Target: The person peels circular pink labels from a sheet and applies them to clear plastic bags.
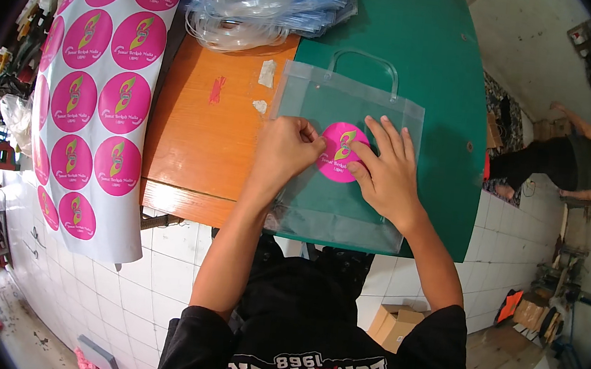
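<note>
A clear plastic bag (307, 207) with a looped handle at its far end lies flat on the green tabletop. On the bag's middle is a round pink sticker (334, 168) with a yellow-green design. My left hand (291, 145) pinches the sticker's left edge between thumb and fingertips. My right hand (391, 169) lies over the sticker's right side and the bag, its fingers spread and stretched out. Part of the sticker is hidden under the right thumb and index finger.
A sheet of round pink stickers (97, 105) hangs over the table's left side. Stacked clear bags (277, 5) lie at the far edge, beside the orange wooden board (196, 139). A cardboard box (396, 326) stands on the tiled floor. Another person (589, 159) is at the right.
</note>
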Demonstrator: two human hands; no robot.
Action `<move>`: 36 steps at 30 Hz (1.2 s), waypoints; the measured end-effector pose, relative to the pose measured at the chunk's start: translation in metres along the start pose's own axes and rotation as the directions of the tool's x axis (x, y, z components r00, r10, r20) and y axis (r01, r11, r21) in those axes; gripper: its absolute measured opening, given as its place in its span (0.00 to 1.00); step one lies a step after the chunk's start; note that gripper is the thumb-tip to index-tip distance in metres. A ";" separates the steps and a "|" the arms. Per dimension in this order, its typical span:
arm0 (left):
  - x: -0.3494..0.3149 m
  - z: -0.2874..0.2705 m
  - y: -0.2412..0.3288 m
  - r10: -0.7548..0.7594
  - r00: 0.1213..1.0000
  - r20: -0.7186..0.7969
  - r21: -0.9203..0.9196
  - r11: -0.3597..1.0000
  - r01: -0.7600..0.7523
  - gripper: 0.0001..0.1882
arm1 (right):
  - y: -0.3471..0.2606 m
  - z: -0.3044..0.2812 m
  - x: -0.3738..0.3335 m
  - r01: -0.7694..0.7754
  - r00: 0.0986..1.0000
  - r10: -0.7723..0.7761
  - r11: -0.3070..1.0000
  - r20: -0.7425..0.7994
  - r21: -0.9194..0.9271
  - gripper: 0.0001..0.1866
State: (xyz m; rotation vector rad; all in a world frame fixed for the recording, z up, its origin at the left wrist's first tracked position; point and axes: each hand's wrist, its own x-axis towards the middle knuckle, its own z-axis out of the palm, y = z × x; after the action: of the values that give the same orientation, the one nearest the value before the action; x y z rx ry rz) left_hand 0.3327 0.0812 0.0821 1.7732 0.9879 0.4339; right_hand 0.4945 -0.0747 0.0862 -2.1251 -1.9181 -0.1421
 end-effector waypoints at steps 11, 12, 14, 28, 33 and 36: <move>0.000 0.001 -0.002 -0.003 1.000 -0.007 -0.018 1.000 0.003 0.09 | 0.005 0.007 0.013 0.031 0.998 -0.034 0.996 0.045 0.078 0.21; 0.000 0.001 -0.002 0.008 1.000 -0.005 -0.008 1.000 -0.008 0.09 | 0.005 0.008 0.014 0.033 0.998 -0.037 0.996 0.046 0.079 0.21; 0.000 0.000 -0.002 0.019 1.000 -0.001 0.001 1.000 -0.019 0.09 | 0.006 0.011 0.015 0.017 1.000 -0.019 0.994 0.018 0.107 0.20; 0.000 0.001 0.000 0.005 1.000 -0.008 -0.014 1.000 -0.005 0.09 | 0.005 0.015 0.016 -0.050 0.999 0.050 0.999 0.017 0.018 0.24; 0.001 0.002 -0.002 0.020 1.000 -0.011 -0.002 1.000 -0.020 0.09 | -0.002 0.011 0.010 -0.033 0.999 0.034 0.998 0.022 -0.049 0.26; 0.000 0.001 -0.004 0.032 0.999 -0.022 -0.001 0.999 -0.032 0.09 | -0.017 0.009 0.002 -0.037 0.998 0.039 0.998 0.044 -0.040 0.29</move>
State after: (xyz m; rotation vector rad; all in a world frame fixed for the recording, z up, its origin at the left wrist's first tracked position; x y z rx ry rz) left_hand 0.3316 0.0810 0.0776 1.7883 0.9754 0.4754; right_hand 0.4770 -0.0694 0.0806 -2.2073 -1.9132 -0.1264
